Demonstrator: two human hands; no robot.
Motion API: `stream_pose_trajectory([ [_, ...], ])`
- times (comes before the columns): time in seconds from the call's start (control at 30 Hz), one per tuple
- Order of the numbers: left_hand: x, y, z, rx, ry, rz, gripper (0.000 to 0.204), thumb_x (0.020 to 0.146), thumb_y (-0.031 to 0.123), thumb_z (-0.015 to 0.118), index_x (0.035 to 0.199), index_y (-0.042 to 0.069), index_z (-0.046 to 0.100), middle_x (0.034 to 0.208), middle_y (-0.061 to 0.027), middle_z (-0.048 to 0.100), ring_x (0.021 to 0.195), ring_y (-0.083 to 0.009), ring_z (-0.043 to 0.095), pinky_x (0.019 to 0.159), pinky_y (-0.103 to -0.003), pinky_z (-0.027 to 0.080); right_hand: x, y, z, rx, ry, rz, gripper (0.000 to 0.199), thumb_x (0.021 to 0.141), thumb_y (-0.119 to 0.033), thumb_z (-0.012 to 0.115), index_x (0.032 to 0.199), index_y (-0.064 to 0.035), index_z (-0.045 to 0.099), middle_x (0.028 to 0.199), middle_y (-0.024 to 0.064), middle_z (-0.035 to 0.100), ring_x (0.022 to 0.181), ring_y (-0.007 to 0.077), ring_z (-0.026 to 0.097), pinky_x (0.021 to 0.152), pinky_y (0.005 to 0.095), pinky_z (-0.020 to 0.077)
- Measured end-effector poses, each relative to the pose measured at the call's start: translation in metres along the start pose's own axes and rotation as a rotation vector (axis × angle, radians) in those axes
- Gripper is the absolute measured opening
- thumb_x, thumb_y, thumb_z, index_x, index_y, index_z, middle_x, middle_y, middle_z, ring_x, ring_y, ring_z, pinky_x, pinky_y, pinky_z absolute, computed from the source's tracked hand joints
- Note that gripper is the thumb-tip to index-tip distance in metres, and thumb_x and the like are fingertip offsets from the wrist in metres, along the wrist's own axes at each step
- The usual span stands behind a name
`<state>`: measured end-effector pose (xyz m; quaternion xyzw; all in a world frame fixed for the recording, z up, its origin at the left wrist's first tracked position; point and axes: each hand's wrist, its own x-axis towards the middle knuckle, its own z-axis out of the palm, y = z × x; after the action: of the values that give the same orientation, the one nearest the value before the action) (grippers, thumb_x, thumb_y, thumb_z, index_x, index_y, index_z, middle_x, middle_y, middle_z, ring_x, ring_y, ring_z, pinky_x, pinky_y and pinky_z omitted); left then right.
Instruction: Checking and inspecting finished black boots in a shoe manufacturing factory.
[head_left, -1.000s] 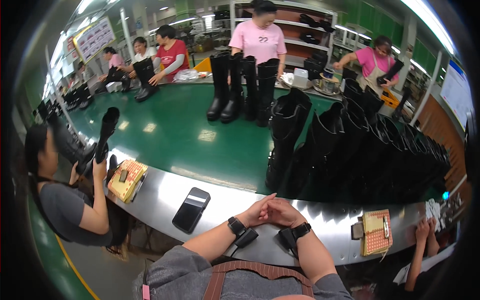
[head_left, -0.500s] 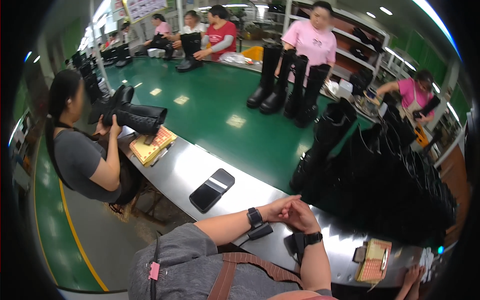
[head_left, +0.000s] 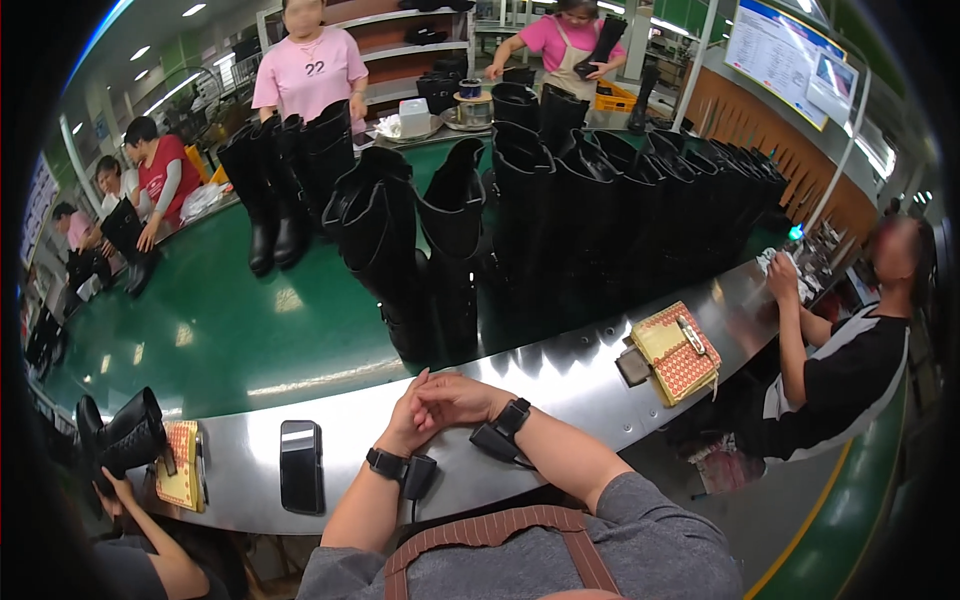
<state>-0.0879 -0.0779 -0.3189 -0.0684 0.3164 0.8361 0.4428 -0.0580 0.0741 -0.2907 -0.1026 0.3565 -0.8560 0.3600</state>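
My left hand (head_left: pixel 404 424) and my right hand (head_left: pixel 466 398) are folded together over the near metal edge of the table. Their fingers curl against each other, and no object shows between them. Each wrist wears a black strap with a small box on it, and a black block with a cable hangs by each. Just beyond my hands stand tall black boots (head_left: pixel 455 225), upright with open tops, on the green tabletop (head_left: pixel 230 345). To the left of my forearm a black smartphone (head_left: pixel 302 467) lies on the metal strip (head_left: pixel 250 430).
A row of black boots (head_left: pixel 640 200) extends to the right. A patterned yellow-red notebook (head_left: pixel 676 352) with a knife-like tool lies right; another notebook (head_left: pixel 180 468) lies left. Co-workers sit on both sides, and others stand or sit across the table, some holding boots.
The view has swung to the right, bringing the boot row and the right-hand co-worker into fuller sight. My hands stay folded together.
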Motion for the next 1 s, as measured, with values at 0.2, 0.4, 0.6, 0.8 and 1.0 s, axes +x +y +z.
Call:
stream_pose_trajectory([
  [0.2, -0.019, 0.005, 0.020, 0.035, -0.099, -0.013, 0.055, 0.104, 0.040, 0.039, 0.126, -0.007, 0.054, 0.041, 0.0043, 0.044, 0.032, -0.0073, 0.044, 0.037, -0.018, 0.044, -0.002, 0.001, 0.003, -0.006, -0.004, -0.010, 0.030, 0.103, -0.022, 0.048, 0.100, 0.0026, 0.065, 0.091, 0.0123, 0.069, 0.078, 0.0156, 0.067, 0.079, 0.0290, 0.0541],
  [0.4, 0.000, -0.003, 0.008, 0.002, 0.033, 0.028, 0.045, 0.103, 0.039, 0.043, 0.107, -0.001, 0.063, 0.039, 0.0053, 0.042, 0.029, -0.0077, 0.040, 0.036, -0.018, 0.042, 0.001, -0.001, 0.001, 0.004, 0.032, -0.011, 0.029, 0.102, -0.020, 0.049, 0.098, 0.0042, 0.065, 0.089, 0.0134, 0.070, 0.078, 0.0167, 0.067, 0.078, 0.0301, 0.0549],
  [0.6, -0.030, 0.017, 0.032, 0.307, -0.096, 0.131, 0.028, 0.101, 0.033, 0.051, 0.104, 0.006, 0.061, 0.104, -0.0080, 0.064, 0.098, -0.0211, 0.063, 0.087, -0.038, 0.052, -0.034, -0.031, 0.030, -0.148, 0.269, -0.140, 0.025, 0.101, -0.025, 0.052, 0.110, -0.0049, 0.063, 0.098, 0.0037, 0.065, 0.085, 0.0115, 0.063, 0.083, 0.0308, 0.0521],
  [0.8, -0.031, 0.044, 0.087, 1.516, 0.636, 1.083, 0.074, 0.070, 0.045, 0.083, 0.131, 0.013, 0.054, 0.139, -0.0308, 0.033, 0.134, -0.0457, 0.030, 0.109, -0.046, 0.033, -0.094, -0.033, -0.028, 0.216, 0.328, -0.366, 0.020, 0.102, -0.023, 0.051, 0.106, -0.0079, 0.062, 0.090, 0.0014, 0.062, 0.078, 0.0109, 0.057, 0.079, 0.0290, 0.0480],
  [1.0, 0.050, 0.054, 0.144, 1.576, 0.837, 1.068, 0.100, 0.057, 0.064, 0.082, 0.132, 0.005, 0.053, 0.147, -0.0263, 0.016, 0.137, -0.0520, 0.013, 0.108, -0.066, 0.017, -0.088, -0.025, -0.058, 0.309, 0.385, -0.314, 0.017, 0.099, -0.017, 0.056, 0.106, -0.0041, 0.063, 0.087, 0.0016, 0.059, 0.073, 0.0100, 0.054, 0.072, 0.0270, 0.0485],
])
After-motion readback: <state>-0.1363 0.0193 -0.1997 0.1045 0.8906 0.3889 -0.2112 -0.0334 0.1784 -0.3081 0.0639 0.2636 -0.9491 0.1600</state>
